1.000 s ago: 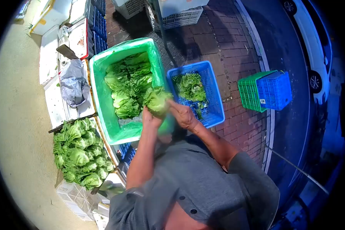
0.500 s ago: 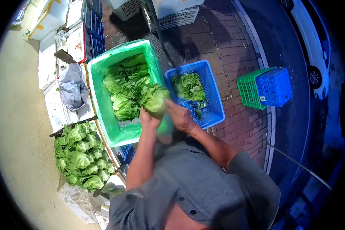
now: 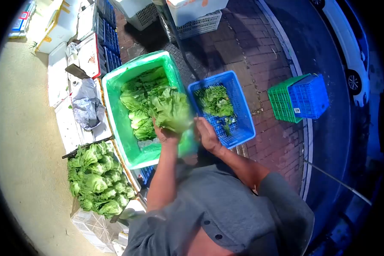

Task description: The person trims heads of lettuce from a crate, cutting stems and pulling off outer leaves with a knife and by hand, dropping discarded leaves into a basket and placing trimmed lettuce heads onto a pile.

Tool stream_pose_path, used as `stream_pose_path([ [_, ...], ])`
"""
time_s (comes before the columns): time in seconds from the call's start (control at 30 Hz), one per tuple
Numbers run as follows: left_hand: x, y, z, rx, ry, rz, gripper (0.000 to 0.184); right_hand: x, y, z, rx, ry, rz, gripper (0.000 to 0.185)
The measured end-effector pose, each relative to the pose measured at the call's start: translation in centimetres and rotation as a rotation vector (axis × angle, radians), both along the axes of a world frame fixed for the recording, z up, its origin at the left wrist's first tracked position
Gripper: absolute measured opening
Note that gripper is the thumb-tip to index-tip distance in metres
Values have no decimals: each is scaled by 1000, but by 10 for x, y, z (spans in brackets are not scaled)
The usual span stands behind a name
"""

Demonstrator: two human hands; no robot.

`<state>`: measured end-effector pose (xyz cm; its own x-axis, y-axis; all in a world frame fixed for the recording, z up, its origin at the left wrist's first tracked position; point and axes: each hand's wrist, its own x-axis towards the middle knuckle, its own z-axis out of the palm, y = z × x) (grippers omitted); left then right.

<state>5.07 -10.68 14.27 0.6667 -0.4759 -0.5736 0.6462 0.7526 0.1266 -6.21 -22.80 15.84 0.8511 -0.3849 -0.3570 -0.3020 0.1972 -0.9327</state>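
Observation:
A leafy head of lettuce (image 3: 170, 110) is held over the front right part of a green-lined box (image 3: 130, 160). My left hand (image 3: 167, 134) grips it from below. Just right of the lettuce is my right hand (image 3: 208, 135), its fingers drawn together; whether they hold anything is too blurred to tell. More lettuce (image 3: 136, 102) lies inside the box. Beside it, a blue basket (image 3: 244, 102) contains loose leaves (image 3: 216, 101). A pile of lettuce heads (image 3: 100, 177) rests at the lower left.
A crumpled grey bag (image 3: 87, 104) lies on white foam trays at the left. White crates (image 3: 199, 24) stand at the top. Green (image 3: 284, 99) and blue baskets (image 3: 309, 97) sit by the kerb, and a white car (image 3: 343, 36) is beyond.
The lettuce in my left hand has turned and shows a broader leafy side. My right hand has moved slightly away from it, with its fingers extended more upward. The whole view has shifted a little.

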Motion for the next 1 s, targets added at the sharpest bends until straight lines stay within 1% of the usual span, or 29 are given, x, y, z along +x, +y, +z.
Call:
stream_pose_path([
  [0.03, 0, 19, -51, -170, -50, 16, 52, 3, 7, -13, 150, -85, -157, 36],
  [0.07, 0, 15, -35, -125, -109, 8, 55, 3, 7, -18, 127, -101, -129, 36],
  [0.13, -1, 14, -22, -145, -174, -23, 55, -5, 1, -28, 80, -125, -73, 37],
  [0.17, -1, 13, -22, -155, -217, -27, 59, -5, -1, -38, -7, -103, -29, 31],
  [0.2, 1, 22, -44, -256, -174, -30, 61, -6, -3, -48, -94, -81, 13, 26],
  [0.27, 3, 25, -69, -525, -232, -10, 64, 0, -2, -13, 140, 23, -53, 18],
  [0.3, 3, 30, -88, -451, -226, 39, 66, 1, 0, -6, 113, 57, -77, 7],
  [0.37, 7, 35, -100, -301, -216, 137, 69, -2, 5, -10, -81, -74, -11, 9],
  [0.4, 10, 36, -108, -333, -261, 38, 71, -6, 8, -10, 52, -33, -59, 10],
  [0.43, 12, 31, -92, -345, -301, -17, 71, -2, 11, 9, 184, 7, -118, 12],
  [0.53, 8, 17, -56, -357, -401, -91, 72, 0, 19, -2, 157, 7, -153, 14],
  [0.57, 7, 13, -50, -359, -433, -108, 72, 0, 18, -3, 134, -5, -115, 13],
  [0.67, 7, 8, -46, -355, -468, -127, 72, 0, 24, -10, 22, -107, -104, 10],
  [0.77, 7, 9, -53, -314, -408, -70, 73, 4, 21, -6, -38, 58, -149, 11],
  [0.83, 2, 12, -64, -151, -211, 10, 66, 0, 18, -36, -193, -13, -187, 14],
  [0.87, -1, 13, -65, -67, -105, 49, 62, -1, 14, -35, -244, 1, -193, 16],
  [0.9, 0, 12, -69, -101, -143, -6, 56, -3, 9, -33, -296, 16, -200, 18],
  [0.93, 7, -4, -45, -66, 4, 76, 51, -2, 4, -35, -152, 26, -282, 18],
  [1.0, 5, -1, -68, -37, 153, 115, 51, 1, -10, -41, 132, 36, -448, 18],
])
